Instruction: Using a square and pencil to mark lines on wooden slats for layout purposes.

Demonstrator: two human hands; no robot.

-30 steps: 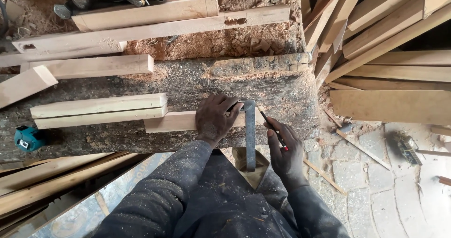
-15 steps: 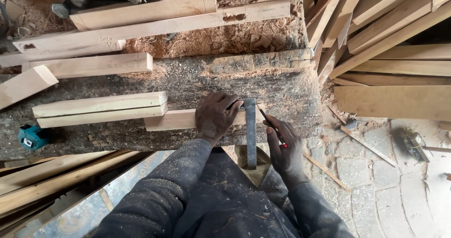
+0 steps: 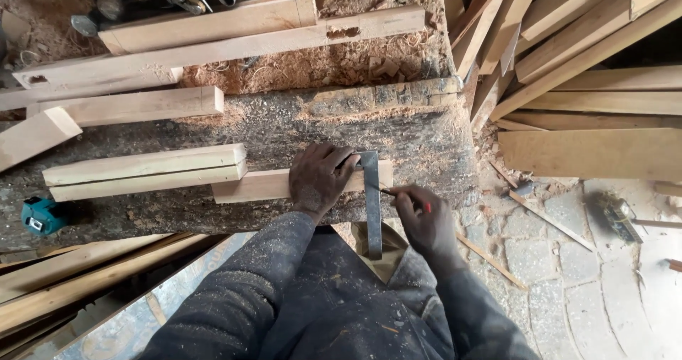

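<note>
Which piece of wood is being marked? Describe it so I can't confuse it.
On the dark, rough workbench slab, find the left hand pressing a metal try square. The short pale wood block beneath them is it: alone at the near edge, right of two stacked longer pieces.

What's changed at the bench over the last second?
The right hand has swung its dark pencil down until the tip meets the metal try square's blade at the pale wooden strip's near edge. The left hand stays pressed on square and strip; the teal tape measure is unmoved.
</note>
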